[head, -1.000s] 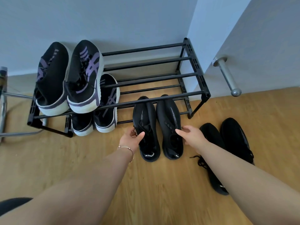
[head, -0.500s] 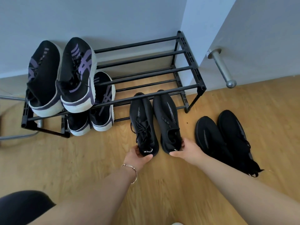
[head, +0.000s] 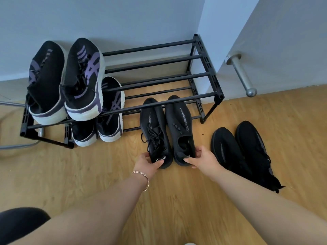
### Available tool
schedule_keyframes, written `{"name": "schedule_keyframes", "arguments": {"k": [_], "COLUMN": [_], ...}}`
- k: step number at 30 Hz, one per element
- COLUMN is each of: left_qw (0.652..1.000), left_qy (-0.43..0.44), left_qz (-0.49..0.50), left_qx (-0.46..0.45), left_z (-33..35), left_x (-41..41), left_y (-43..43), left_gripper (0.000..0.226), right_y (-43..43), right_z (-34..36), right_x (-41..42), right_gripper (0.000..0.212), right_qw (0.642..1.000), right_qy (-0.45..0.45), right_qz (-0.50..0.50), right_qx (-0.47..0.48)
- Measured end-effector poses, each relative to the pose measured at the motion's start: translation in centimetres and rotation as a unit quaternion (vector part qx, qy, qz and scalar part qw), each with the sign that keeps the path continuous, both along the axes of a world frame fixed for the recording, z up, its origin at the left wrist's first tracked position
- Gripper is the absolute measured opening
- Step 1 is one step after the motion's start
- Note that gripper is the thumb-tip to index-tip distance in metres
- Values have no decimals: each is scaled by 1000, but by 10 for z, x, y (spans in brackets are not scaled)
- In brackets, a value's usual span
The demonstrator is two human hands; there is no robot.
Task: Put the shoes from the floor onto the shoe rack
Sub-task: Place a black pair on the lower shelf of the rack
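Left hand (head: pixel 147 160) and right hand (head: pixel 203 158) each pinch a heel of the black knit shoes (head: pixel 167 129), light, soft, floppy; heels grip best.

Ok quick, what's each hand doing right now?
Left hand: closed on the heel of the left black shoe.
Right hand: closed on the heel of the right black shoe.

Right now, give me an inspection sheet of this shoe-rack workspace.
Surface: wooden floor, bare around the shoes.
Job's things: black shoe rack; two purple-striped pairs at its left end, one on each tier; held black pair, toes under the front bar; second black pair on the floor, right.
Clutter: nothing seen.
Grippers: left hand and right hand each grip a heel.
Cables: nothing seen.
Surroundings: wall, metal door handle.
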State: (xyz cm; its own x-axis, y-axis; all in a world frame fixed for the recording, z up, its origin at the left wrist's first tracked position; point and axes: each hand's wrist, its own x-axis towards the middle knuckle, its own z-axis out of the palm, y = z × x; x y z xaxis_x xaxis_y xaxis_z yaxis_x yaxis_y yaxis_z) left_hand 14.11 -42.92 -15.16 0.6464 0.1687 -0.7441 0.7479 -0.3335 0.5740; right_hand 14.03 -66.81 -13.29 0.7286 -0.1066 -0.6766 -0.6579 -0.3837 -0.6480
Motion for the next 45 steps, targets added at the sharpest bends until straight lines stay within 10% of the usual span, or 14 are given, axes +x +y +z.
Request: {"name": "schedule_keyframes", "arguments": {"k": [45], "left_qw": [997], "left_qy": [-72], "left_qz": [18], "left_qx": [-1], "left_z": [17], "left_x": [129], "left_y": [8], "left_gripper": [67], "right_y": [14], "right_z": [6], "right_x": [123], "right_gripper": [77], "right_qw": [992], "right_qy": [-121], "right_qz": [-23], "right_qx": [30]}}
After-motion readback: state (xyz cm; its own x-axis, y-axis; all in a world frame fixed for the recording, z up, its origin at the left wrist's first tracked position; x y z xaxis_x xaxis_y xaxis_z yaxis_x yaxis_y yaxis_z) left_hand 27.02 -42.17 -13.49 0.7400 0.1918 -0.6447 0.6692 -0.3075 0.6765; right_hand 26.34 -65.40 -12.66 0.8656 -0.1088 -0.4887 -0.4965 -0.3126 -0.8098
